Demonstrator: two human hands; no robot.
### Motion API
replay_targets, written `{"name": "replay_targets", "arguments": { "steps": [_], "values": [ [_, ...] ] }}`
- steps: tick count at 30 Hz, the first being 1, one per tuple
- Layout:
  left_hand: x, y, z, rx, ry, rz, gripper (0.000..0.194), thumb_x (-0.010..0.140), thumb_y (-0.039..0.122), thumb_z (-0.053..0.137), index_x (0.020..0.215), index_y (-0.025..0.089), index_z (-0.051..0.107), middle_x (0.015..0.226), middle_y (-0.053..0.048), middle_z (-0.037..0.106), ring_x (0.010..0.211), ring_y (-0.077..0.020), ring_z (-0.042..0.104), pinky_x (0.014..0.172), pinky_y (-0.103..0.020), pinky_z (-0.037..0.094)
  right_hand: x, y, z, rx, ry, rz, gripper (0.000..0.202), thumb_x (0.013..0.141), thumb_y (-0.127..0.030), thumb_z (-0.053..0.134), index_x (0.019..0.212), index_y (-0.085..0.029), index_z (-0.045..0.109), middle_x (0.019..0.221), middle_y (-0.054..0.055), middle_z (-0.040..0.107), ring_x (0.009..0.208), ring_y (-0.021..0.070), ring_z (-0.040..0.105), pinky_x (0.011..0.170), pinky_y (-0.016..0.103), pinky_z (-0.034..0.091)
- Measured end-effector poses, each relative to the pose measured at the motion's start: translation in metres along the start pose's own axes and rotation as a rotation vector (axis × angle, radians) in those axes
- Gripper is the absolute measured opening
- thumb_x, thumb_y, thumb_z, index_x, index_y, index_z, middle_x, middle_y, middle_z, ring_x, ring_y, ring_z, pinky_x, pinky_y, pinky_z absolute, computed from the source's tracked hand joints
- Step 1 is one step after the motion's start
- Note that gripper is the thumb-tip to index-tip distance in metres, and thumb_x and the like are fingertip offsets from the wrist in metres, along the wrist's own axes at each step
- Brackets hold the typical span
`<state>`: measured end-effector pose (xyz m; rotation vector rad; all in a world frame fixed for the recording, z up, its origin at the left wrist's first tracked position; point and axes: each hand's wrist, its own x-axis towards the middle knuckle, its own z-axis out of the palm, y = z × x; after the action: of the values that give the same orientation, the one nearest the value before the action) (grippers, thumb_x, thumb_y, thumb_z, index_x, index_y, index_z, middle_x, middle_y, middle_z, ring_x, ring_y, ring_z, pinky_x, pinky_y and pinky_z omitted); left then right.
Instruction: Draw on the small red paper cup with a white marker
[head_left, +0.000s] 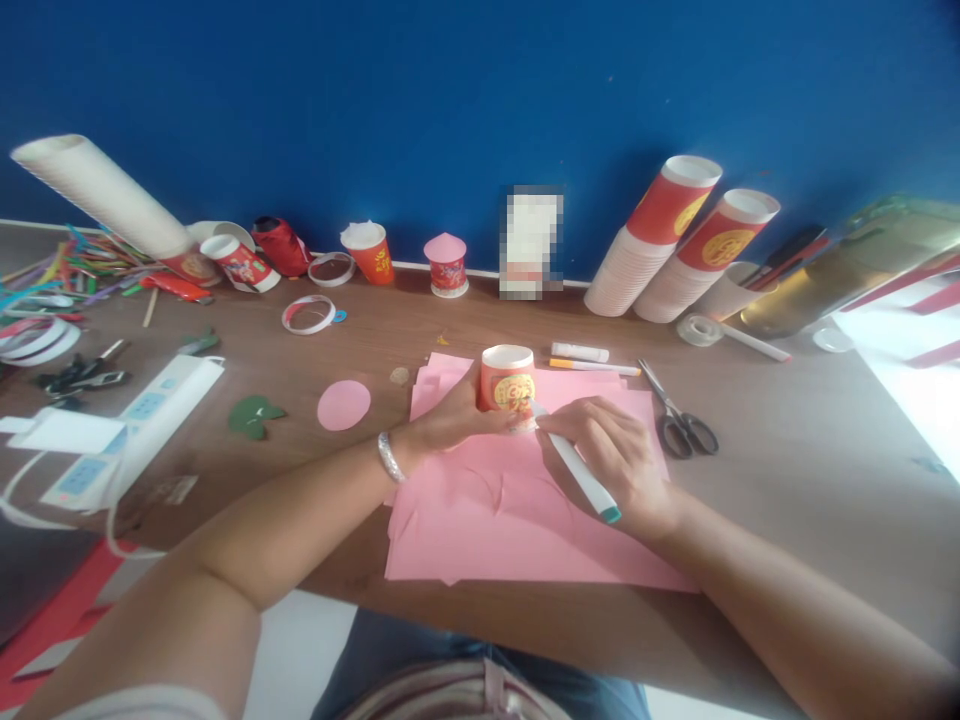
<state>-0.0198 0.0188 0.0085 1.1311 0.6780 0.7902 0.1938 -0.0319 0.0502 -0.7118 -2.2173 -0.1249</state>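
Paper cup [508, 362], 1, red with a yellow emblem, upright above the pink sheets [480, 530]; left hand [459, 412] closed around its lower side. Marker [576, 470], 1, white with a teal end, gripped between the fingers and thumb of the right hand [611, 440], its other end at the front of the cup; whether it touches, cannot tell. White tube [580, 352] and orange pen [592, 367], 1 each, lying just beyond the sheets' far edge. Scissors [666, 398], 1 pair, dark-handled, beside the sheets at right. Pink disc [344, 406], 1, flat on the brown surface [787, 470], left of the sheets. Green cutout [251, 417], 1, left of the disc. Cone-topped cup [448, 278], 1, standing near the blue wall [300, 90].
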Motion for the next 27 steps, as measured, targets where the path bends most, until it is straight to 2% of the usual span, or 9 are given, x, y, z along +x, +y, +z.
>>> {"name": "replay_targets", "arguments": {
  "steps": [15,21,27],
  "values": [
    [-0.0016,0.0081,0.0033,-0.052,-0.015,-0.035,0.064,0.074,0.031,0.090,0.122,0.023,0.049,0.106,-0.003,0.065,0.094,-0.0166,0.066,0.080,-0.031,0.054,-0.0013,0.0002,-0.0001,0.007,0.000,0.011,0.023,0.094,-0.002,0.053,0.112,-0.016,0.058,0.081,0.004,0.067,0.071,0.0156,0.062,0.065,0.031,0.053],
    [-0.0013,0.0046,0.0005,-0.057,-0.021,-0.036,0.066,0.074,0.029,0.089,0.126,0.024,0.049,0.109,-0.005,0.067,0.100,-0.0203,0.067,0.080,-0.033,0.055,-0.0044,0.0014,0.0026,0.024,0.029,0.002,0.022,0.092,-0.001,0.057,0.110,-0.013,0.059,0.082,0.005,0.067,0.072,0.0165,0.062,0.066,0.032,0.053],
    [0.0002,0.0014,-0.0010,-0.091,-0.061,-0.003,0.067,0.075,0.026,0.089,0.129,0.026,0.049,0.118,-0.008,0.069,0.107,-0.0232,0.070,0.086,-0.035,0.056,-0.0056,0.0017,0.0030,0.049,0.104,0.063,0.019,0.094,-0.008,0.061,0.110,-0.018,0.061,0.081,0.002,0.067,0.071,0.0169,0.065,0.063,0.032,0.053]
  ]
}}
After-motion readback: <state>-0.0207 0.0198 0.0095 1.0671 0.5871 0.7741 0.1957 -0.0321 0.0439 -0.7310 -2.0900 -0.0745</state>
